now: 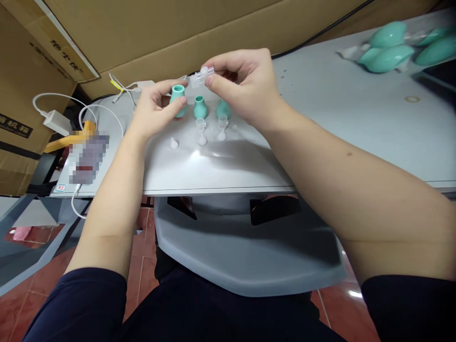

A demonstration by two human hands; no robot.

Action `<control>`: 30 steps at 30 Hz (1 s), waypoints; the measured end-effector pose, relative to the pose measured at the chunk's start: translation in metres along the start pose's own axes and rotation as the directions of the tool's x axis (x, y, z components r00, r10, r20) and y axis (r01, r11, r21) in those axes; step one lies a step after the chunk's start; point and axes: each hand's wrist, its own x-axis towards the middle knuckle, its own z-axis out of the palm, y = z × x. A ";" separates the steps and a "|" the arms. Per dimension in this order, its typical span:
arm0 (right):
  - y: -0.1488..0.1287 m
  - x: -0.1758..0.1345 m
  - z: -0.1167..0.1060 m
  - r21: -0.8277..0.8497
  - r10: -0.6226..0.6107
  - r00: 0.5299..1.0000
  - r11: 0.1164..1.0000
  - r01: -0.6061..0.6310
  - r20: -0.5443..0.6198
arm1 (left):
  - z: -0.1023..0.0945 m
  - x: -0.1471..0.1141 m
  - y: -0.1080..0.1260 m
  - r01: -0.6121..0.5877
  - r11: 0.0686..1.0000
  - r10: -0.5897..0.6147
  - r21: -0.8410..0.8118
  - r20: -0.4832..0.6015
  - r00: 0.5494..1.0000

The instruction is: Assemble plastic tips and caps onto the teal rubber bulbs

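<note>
My left hand [153,109] is closed around a teal rubber bulb [178,95], its open neck facing up. A clear plastic valve fitting [201,77] is pinched between the thumb and fingers of my right hand [245,85], just above and right of that bulb and apart from it. Below the fitting stands a second teal bulb [200,110] with its neck open. A third bulb [223,109] is partly hidden by my right hand. Nearer me stand two clear fittings, a left one [201,124] and a right one [223,122], with small white pieces [174,143] around them.
Cardboard [171,42] walls the back of the grey table [313,104]. To the left lie a blurred-out phone [90,159], a white charger [57,122] and cables. Several larger teal bulbs [388,57] lie at the far right. A grey plastic seat [249,256] is below the front edge.
</note>
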 end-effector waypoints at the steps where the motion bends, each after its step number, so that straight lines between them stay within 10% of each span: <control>1: 0.001 0.000 0.001 0.013 -0.003 1.000 1.000 0.003 -0.006 | 0.001 -0.001 0.000 -0.012 1.000 0.012 -0.014 0.026 1.000; 30: -0.016 -0.004 -0.018 -0.166 -0.092 0.951 0.975 0.145 0.294 | -0.007 -0.011 0.025 -0.178 0.941 0.167 0.288 0.062 0.984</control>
